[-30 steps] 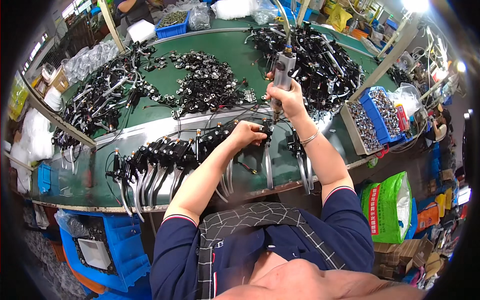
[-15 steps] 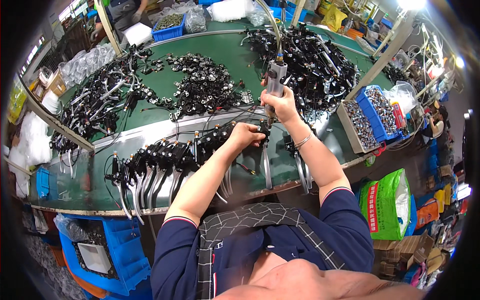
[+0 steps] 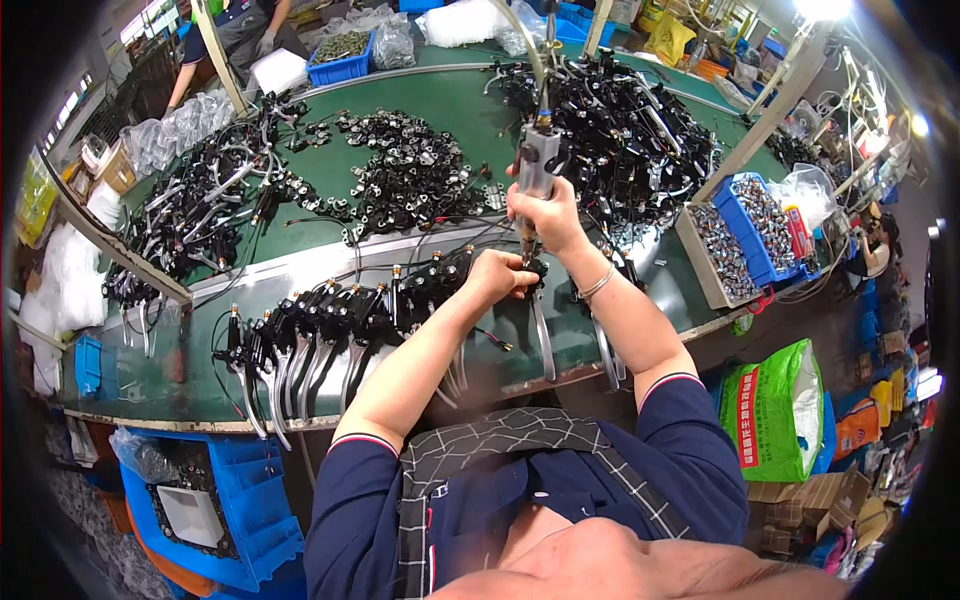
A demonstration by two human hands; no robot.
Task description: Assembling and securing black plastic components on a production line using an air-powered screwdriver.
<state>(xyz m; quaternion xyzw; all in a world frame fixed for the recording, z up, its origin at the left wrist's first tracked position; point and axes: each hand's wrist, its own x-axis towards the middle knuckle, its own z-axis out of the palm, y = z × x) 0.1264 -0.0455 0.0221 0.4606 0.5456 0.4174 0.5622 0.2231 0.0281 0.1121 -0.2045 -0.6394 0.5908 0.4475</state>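
Observation:
My right hand (image 3: pixel 545 215) is wrapped round a grey power screwdriver (image 3: pixel 540 160), held upright with a hose running up from its top. Its tip points down at the black body of a brake lever (image 3: pixel 543 335), whose silver blade extends toward the bench's front edge. The fingers of my left hand (image 3: pixel 500 275) pinch that body from the left; the exact contact is partly hidden. To the left of it stands a row of brake levers (image 3: pixel 300 365) with black bodies and silver blades. More levers (image 3: pixel 606 350) lie just right, beside my right forearm.
On the green bench (image 3: pixel 320 200) lie a heap of small clamps (image 3: pixel 405 170) and tangled lever piles at left (image 3: pixel 190 215) and right (image 3: pixel 640 130). Bins of small metal parts (image 3: pixel 760 225) stand right. A blue crate (image 3: pixel 240 500) sits below left. A person (image 3: pixel 240 40) is at the far left.
The screwdriver has tilted, its top shifting left and my right hand slightly left and down. The brake lever's blade has swung a little right. The far person's arms have moved.

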